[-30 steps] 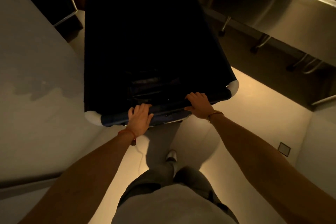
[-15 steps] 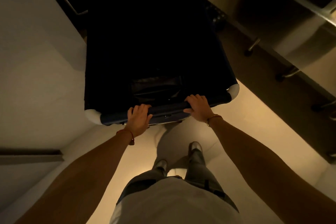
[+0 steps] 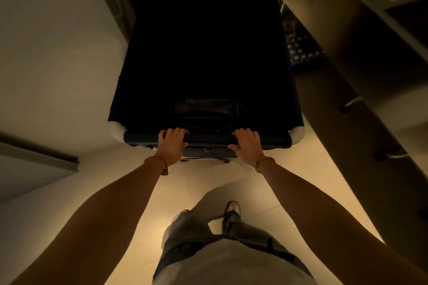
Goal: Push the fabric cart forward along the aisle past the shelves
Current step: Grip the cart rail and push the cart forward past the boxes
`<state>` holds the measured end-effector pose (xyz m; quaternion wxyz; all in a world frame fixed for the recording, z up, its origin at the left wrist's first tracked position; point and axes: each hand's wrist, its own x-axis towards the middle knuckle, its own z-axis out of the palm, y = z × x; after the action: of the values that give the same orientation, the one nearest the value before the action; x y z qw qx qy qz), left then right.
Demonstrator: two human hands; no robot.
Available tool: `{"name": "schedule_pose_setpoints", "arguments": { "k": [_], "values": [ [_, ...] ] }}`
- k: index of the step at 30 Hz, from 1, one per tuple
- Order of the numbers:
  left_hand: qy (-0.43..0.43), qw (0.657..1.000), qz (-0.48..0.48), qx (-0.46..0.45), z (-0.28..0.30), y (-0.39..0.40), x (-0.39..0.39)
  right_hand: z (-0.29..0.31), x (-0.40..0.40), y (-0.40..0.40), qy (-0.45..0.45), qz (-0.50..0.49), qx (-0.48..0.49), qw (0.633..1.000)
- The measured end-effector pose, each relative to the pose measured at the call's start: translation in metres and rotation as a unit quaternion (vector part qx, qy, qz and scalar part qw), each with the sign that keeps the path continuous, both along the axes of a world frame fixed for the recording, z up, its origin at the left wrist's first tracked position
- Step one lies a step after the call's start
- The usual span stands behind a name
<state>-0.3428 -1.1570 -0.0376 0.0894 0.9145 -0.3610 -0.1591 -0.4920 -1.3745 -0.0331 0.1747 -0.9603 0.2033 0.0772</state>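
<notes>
A deep black fabric cart (image 3: 206, 57) with white corner caps fills the middle of the dim aisle straight ahead of me. Its padded near rail (image 3: 208, 139) runs left to right at arm's length. My left hand (image 3: 171, 145) grips that rail left of centre, fingers curled over the top. My right hand (image 3: 247, 145) grips it right of centre in the same way. Both arms are stretched forward. The inside of the cart is too dark to see into, apart from a faint dark pouch near the rail.
A pale wall (image 3: 58, 53) runs close along the cart's left side. On the right stands a metal shelf unit (image 3: 361, 57) on castors, close to the cart's far right corner. A pack of bottles (image 3: 301, 50) sits under it. Pale floor (image 3: 208, 182) lies between me and the cart.
The cart has rolled forward and straightened in the aisle, with both hands still on its rail. The shelf unit on the right has come closer. My feet have stepped forward.
</notes>
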Motion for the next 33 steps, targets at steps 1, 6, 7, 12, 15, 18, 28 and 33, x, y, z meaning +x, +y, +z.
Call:
{"name": "schedule_pose_setpoints", "arguments": {
  "k": [1, 6, 7, 12, 15, 18, 28, 33],
  "values": [
    [0.002, 1.0, 0.008, -0.002, 0.0, -0.004, -0.001, -0.001, 0.001, -0.004, -0.001, 0.005, -0.001, 1.0],
    [0.011, 0.999, 0.046, -0.008, 0.002, -0.029, -0.003, -0.003, 0.008, -0.033, -0.005, 0.025, 0.005, 1.0],
    [0.014, 0.998, 0.053, -0.01, 0.004, -0.034, -0.004, -0.001, 0.01, -0.04, -0.006, 0.028, 0.007, 1.0],
    [0.026, 0.997, 0.074, -0.01, 0.009, -0.062, 0.0, 0.006, 0.023, -0.074, 0.005, 0.051, 0.006, 0.999],
    [0.027, 0.996, 0.079, -0.015, 0.008, -0.076, 0.009, 0.006, 0.036, -0.093, 0.013, 0.061, 0.006, 0.998],
    [0.02, 0.996, 0.083, -0.028, 0.007, -0.091, 0.021, 0.008, 0.053, -0.11, 0.015, 0.068, 0.012, 0.997],
    [-0.012, 0.992, 0.117, -0.049, 0.013, -0.144, 0.085, 0.018, 0.128, -0.169, -0.001, 0.098, 0.002, 0.995],
    [-0.016, 0.989, 0.132, -0.06, 0.018, -0.174, 0.125, 0.024, 0.178, -0.203, 0.005, 0.109, 0.003, 0.994]
  ]
}}
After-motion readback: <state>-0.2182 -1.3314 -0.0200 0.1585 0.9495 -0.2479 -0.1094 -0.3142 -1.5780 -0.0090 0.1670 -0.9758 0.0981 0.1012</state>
